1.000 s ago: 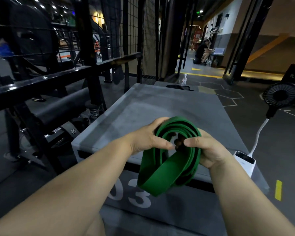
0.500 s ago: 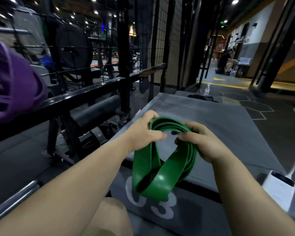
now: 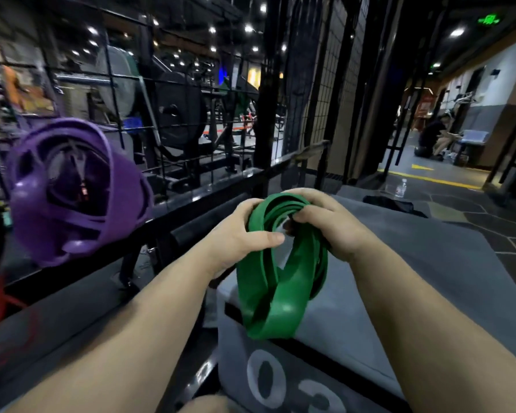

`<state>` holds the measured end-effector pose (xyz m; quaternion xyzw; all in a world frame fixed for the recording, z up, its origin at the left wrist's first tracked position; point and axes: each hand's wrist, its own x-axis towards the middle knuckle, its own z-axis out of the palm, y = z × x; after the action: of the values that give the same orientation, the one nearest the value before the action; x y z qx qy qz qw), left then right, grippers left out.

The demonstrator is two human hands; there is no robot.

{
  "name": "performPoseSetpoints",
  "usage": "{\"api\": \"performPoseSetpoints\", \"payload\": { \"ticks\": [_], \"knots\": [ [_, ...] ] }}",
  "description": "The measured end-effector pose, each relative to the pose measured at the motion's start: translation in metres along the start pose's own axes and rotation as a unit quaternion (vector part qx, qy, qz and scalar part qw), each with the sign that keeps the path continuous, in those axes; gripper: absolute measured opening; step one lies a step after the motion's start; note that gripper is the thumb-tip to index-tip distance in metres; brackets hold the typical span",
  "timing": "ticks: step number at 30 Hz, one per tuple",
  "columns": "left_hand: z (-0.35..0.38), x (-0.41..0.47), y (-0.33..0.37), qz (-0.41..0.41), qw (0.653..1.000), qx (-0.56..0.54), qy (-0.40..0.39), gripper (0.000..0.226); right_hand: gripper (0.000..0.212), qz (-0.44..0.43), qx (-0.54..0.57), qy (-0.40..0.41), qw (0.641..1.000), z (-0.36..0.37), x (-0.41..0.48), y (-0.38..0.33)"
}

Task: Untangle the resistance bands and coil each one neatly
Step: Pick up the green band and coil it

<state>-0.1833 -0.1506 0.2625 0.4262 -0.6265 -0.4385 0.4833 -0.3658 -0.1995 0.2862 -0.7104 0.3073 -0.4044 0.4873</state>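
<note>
Two bands in view: one green, one purple. Green resistance band wound in several loops, held up over near corner of grey plyo box marked 03, lowest loop dangling. Left hand grips coil's left side, thumb across front. Right hand curled round top-right strands. Purple resistance band bunched in messy coil, off left by black rail; can't tell what it hangs on. One water bottle on floor past box.

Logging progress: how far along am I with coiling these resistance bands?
Looks done: the purple band is bundled in loops at left. In hand: the left hand and right hand grip the green band, several turns wound at its top. Left: one wide loop hangs loose over the grey box, not yet wound in.
</note>
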Motion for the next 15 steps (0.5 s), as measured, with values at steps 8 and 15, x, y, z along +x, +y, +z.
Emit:
{"api": "performPoseSetpoints", "payload": {
  "ticks": [8,15],
  "knots": [
    [-0.026,0.011,0.015,0.032,0.969,0.056,0.238,0.033,0.048,-0.042,0.009,-0.085,0.995,0.017,0.069,-0.024],
    [-0.035,0.014,0.030,0.118,0.903,-0.003,0.413,0.029,0.037,-0.071,-0.037,-0.197,0.977,0.043,0.113,-0.062]
  ]
}}
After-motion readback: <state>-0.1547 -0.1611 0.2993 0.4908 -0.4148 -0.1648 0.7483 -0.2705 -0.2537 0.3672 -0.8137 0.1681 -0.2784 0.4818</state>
